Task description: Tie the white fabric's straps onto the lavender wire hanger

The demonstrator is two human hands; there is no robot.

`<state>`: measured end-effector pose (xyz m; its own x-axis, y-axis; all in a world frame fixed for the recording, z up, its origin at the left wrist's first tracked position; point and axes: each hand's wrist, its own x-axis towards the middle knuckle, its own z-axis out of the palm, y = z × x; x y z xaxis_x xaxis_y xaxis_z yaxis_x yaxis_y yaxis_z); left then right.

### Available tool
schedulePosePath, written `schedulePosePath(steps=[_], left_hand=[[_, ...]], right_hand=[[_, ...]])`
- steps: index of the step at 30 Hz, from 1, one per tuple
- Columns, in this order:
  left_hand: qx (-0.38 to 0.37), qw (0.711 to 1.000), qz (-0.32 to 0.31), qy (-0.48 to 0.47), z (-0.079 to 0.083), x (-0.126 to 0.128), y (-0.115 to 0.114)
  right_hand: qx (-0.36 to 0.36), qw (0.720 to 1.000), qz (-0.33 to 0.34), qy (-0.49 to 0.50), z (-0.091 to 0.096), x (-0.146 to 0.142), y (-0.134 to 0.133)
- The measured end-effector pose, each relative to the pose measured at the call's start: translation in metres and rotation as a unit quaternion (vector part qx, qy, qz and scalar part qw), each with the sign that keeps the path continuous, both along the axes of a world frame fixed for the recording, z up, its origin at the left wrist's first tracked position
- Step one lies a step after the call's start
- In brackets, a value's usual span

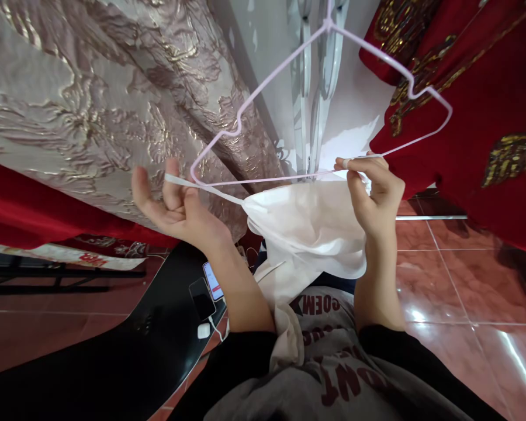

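Note:
A thin pale wire hanger (333, 88) hangs in front of me, its lower bar running between my hands. A white strappy garment (307, 228) droops below that bar. My left hand (170, 204) is palm up with the fingers curled around one white strap (201, 187), pulling it out to the left near the hanger's left corner. My right hand (372, 193) pinches the other strap against the hanger's bar on the right side. The rest of the white cloth falls toward my grey printed sweatshirt (333, 356).
Embossed beige-gold fabric (92, 99) hangs at the left over red cloth. Red garments with gold embroidery (477, 117) hang at the right. A black table (127, 345) below left carries two phones (206, 292) on a white charger. Glossy reddish floor tiles (456, 292) lie at the right.

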<state>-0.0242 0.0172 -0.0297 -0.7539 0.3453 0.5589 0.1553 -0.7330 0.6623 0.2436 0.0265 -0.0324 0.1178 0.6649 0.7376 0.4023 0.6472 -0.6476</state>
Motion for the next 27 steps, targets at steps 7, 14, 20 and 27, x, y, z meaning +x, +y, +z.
schedulePosePath(steps=[7, 14, 20, 27], left_hand=[[-0.007, 0.997, -0.034, 0.065, 0.014, -0.023, 0.004], [0.029, 0.998, -0.03, 0.053, 0.008, -0.037, 0.007], [-0.043, 0.985, -0.134, 0.098, 0.031, -0.034, 0.019], [-0.186, 0.958, -0.174, 0.131, 0.066, -0.027, 0.052]], right_hand=[[0.01, 1.0, 0.02, 0.008, -0.006, -0.007, 0.004], [0.011, 1.0, 0.004, 0.007, -0.01, -0.009, 0.007], [0.002, 1.0, 0.018, 0.0, -0.01, -0.012, 0.009], [-0.001, 0.999, 0.03, -0.028, -0.012, -0.017, 0.01]])
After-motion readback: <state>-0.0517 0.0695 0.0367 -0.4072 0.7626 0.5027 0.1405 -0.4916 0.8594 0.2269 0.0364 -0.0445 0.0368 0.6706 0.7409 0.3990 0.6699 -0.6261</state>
